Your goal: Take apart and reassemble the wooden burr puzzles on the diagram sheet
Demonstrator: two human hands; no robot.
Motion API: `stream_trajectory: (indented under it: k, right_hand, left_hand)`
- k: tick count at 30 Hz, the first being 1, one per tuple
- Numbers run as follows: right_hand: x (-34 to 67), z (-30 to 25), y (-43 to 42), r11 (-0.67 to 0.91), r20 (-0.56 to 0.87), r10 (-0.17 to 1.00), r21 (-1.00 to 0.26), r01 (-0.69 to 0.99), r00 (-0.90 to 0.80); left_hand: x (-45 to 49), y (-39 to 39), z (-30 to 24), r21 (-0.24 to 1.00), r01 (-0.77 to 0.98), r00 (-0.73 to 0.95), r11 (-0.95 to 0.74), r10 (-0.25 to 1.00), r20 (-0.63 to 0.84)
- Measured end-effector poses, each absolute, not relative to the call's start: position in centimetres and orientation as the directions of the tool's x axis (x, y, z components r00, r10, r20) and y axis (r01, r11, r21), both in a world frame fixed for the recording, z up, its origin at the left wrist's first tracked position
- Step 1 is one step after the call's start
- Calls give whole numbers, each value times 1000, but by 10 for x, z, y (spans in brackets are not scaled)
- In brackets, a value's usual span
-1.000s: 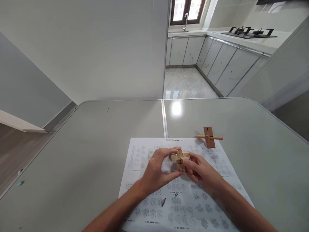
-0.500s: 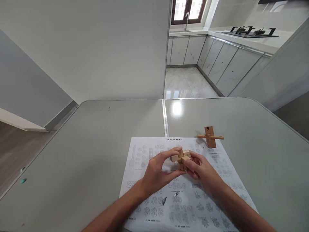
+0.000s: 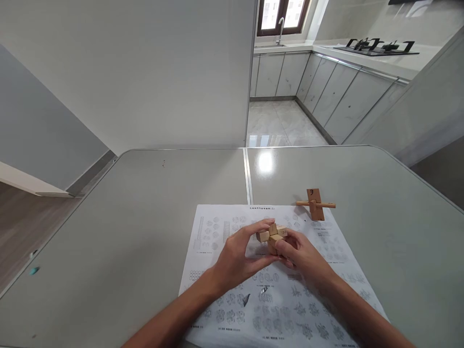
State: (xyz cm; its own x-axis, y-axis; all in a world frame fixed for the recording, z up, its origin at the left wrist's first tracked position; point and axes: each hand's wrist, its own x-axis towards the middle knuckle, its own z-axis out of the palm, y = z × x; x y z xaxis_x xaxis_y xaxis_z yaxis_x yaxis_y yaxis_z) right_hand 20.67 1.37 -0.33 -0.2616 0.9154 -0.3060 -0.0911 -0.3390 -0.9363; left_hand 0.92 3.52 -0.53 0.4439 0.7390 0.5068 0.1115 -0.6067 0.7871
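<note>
A pale wooden burr puzzle [image 3: 273, 238], made of crossed square sticks, is held between both hands above a printed sheet [image 3: 203, 222]. My left hand [image 3: 237, 253] grips it from the left, fingertips on its top and thumb along its underside. My right hand [image 3: 299, 251] is closed on its right side, thumb pressed against a front stick; some of those fingers are hidden behind the puzzle. Beyond the right hand, a darker wooden puzzle [image 3: 316, 205] with a flat marked plate and a thin crossing rod rests at the sheet's top right edge.
The sheet lies on a grey table [image 3: 145, 232] with a pale seam [image 3: 248, 176]. Small dark scraps [image 3: 246, 299] are on the paper. A bit of teal material [image 3: 34, 270] lies near the table's left edge. A wall panel [image 3: 174, 72] stands behind the table.
The burr puzzle has turned slightly in my hands, so its stick ends face a little differently. Both hands keep nearly the same place and grip.
</note>
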Motion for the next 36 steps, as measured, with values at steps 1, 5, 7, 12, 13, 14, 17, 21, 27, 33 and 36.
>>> stream_trajectory:
  k: [1, 5, 7, 12, 13, 14, 17, 21, 27, 33, 36]
  right_hand:
    - [206, -2, 14, -335, -303, 917, -938, -86, -260]
    - [206, 0, 13, -316, -287, 918, -946, -69, -272]
    - [206, -1, 13, -292, -263, 922, -954, -63, -283]
    - [206, -2, 10, -225, -199, 926, -973, -45, -322]
    - [205, -2, 9, -215, -188, 928, -976, -48, -323]
    - [205, -2, 9, -201, -176, 933, -978, -48, -314]
    - [204, -2, 8, -121, -117, 966, -993, -5, -230]
    - [203, -2, 9, -21, -34, 992, -994, 105, -124]
    - [208, -2, 9, 21, 7, 995, -990, 140, -100]
    - [211, -5, 8, 32, 9, 989, -988, 154, -146]
    - [213, -7, 9, -18, -38, 980, -994, 105, -195]
  left_hand:
    - [9, 35, -5, 786, 115, 447, -607, 739, 504]
    - [9, 34, -4, 782, 124, 451, -611, 737, 504]
    - [9, 34, -5, 778, 125, 450, -615, 734, 508]
    - [8, 35, -5, 797, 96, 418, -597, 751, 512]
    - [8, 35, -5, 804, 92, 404, -588, 760, 510]
    - [9, 36, -5, 811, 87, 386, -579, 770, 508]
    - [10, 37, -5, 833, 72, 341, -549, 798, 496]
    - [11, 38, -3, 863, 36, 326, -503, 823, 466]
    - [10, 37, -1, 901, -39, 365, -431, 833, 415]
    - [9, 37, 0, 910, -80, 420, -408, 814, 401]
    - [10, 38, 1, 897, -86, 414, -433, 804, 428]
